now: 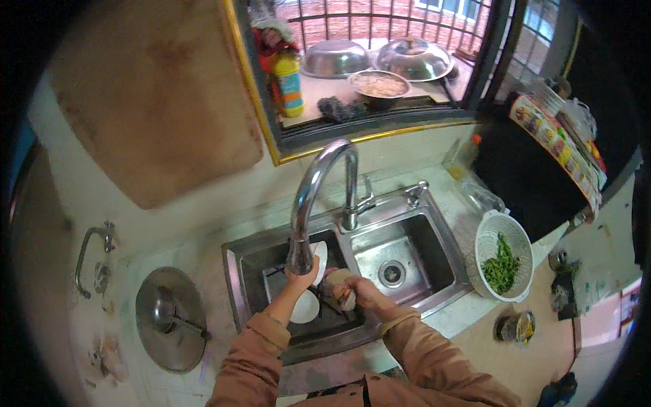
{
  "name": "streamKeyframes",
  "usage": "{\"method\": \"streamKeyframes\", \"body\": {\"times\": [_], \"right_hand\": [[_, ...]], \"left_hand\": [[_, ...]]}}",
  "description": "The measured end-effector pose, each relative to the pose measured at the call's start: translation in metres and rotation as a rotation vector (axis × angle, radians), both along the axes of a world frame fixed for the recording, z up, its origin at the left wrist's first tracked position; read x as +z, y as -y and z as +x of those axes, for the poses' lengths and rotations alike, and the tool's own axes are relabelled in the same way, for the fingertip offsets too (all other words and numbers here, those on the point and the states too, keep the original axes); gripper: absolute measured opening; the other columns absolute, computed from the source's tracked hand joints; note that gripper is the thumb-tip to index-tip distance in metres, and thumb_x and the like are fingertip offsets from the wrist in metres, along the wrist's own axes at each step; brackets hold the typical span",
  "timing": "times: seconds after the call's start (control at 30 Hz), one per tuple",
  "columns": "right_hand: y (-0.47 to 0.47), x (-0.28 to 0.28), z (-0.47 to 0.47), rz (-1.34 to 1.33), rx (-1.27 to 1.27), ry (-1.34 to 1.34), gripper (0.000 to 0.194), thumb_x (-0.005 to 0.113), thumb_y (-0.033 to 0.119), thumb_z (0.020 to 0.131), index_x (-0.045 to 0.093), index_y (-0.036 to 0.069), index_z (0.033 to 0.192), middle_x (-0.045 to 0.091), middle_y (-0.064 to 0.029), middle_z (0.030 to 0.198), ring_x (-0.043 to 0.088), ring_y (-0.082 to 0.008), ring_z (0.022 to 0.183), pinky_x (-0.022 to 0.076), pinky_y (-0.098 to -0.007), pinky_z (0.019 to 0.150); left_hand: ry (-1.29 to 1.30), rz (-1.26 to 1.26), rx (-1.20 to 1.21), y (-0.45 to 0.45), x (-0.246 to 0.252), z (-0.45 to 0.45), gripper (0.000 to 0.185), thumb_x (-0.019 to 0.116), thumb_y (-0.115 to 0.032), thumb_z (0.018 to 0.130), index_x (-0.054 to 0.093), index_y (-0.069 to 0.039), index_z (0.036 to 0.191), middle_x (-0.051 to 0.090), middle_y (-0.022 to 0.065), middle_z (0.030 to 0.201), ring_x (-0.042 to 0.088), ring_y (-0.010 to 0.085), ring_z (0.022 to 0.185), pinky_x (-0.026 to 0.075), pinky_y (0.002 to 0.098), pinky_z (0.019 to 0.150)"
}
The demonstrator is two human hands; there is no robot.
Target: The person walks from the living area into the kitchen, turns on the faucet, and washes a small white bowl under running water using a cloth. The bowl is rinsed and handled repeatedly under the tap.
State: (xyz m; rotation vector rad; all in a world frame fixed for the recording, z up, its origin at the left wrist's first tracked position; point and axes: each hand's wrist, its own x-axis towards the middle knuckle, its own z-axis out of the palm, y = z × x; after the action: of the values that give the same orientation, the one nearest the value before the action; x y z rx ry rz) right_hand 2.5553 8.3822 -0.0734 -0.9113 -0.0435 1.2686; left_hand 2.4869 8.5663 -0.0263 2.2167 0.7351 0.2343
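Note:
My left hand (303,274) grips a white dish (320,262) over the left basin (330,333) of a steel double sink, partly behind the faucet spout. My right hand (363,291) is closed around a pale, crumpled cloth (339,282) near the divider between the basins. Below my left hand, a white bowl (305,308) sits in the left basin, with some dark, thin items beside it that I cannot make out. The chrome gooseneck faucet (302,203) arches above my left hand. In the right basin (376,249) the drain strainer (392,273) shows.
A white colander (480,274) with green vegetables (501,267) stands right of the sink. On the left counter lies a round metal lid (173,351). A yellow bottle (289,84), metal bowls and a domed lid (414,61) stand on the window ledge.

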Motion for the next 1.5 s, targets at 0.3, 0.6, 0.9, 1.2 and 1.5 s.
{"method": "streamKeyframes", "body": {"times": [0.3,0.6,0.9,1.2,1.5], "right_hand": [[0.056,0.077,-0.007,-0.502,0.014,1.1,0.029,0.049,0.011,0.083,0.052,0.004,0.111,0.06,-0.0133,0.098,0.059,-0.0207,0.087,0.0458,-0.0316,0.075],[0.358,0.194,0.168,-0.637,-1.078,1.212,0.021,0.048,0.009,0.081,0.056,0.004,0.099,0.061,-0.0071,0.08,0.056,-0.016,0.061,0.0463,-0.0284,0.056],[0.57,0.281,0.298,-0.966,-1.153,1.581,0.042,0.055,0.023,0.082,0.045,0.001,0.116,0.058,-0.014,0.101,0.055,-0.0254,0.087,0.0433,-0.035,0.075],[0.579,0.249,0.259,-1.322,-1.162,1.597,0.043,0.047,0.036,0.085,0.05,-0.005,0.099,0.059,-0.0156,0.083,0.057,-0.0219,0.067,0.0447,-0.0332,0.06],[0.345,0.19,0.112,-0.369,-0.971,1.071,0.035,0.045,0.03,0.082,0.055,-0.002,0.093,0.061,-0.0138,0.084,0.058,-0.0236,0.075,0.0484,-0.0331,0.069]], "left_hand": [[-0.31,0.241,-0.07,0.003,-0.008,0.021,0.033,0.046,-0.013,0.078,0.046,-0.001,0.108,0.053,0.0221,0.095,0.05,0.0395,0.089,0.04,0.0489,0.075],[0.11,-1.161,0.391,0.0,-0.026,0.012,0.041,0.041,-0.007,0.075,0.04,-0.001,0.115,0.049,0.0175,0.109,0.056,0.0332,0.088,0.052,0.0477,0.068],[0.597,-1.421,0.681,0.042,-0.02,-0.005,0.051,0.049,-0.004,0.07,0.036,-0.002,0.119,0.042,0.0186,0.115,0.046,0.0348,0.105,0.045,0.0481,0.085],[0.604,-1.217,0.582,0.057,0.004,-0.019,0.039,0.054,-0.014,0.079,0.042,-0.005,0.115,0.05,0.0143,0.111,0.053,0.0287,0.097,0.047,0.0463,0.081],[0.532,-1.38,0.615,0.044,-0.011,-0.028,0.038,0.055,-0.029,0.081,0.045,-0.011,0.113,0.052,0.0072,0.106,0.052,0.024,0.096,0.045,0.0463,0.081]]}}
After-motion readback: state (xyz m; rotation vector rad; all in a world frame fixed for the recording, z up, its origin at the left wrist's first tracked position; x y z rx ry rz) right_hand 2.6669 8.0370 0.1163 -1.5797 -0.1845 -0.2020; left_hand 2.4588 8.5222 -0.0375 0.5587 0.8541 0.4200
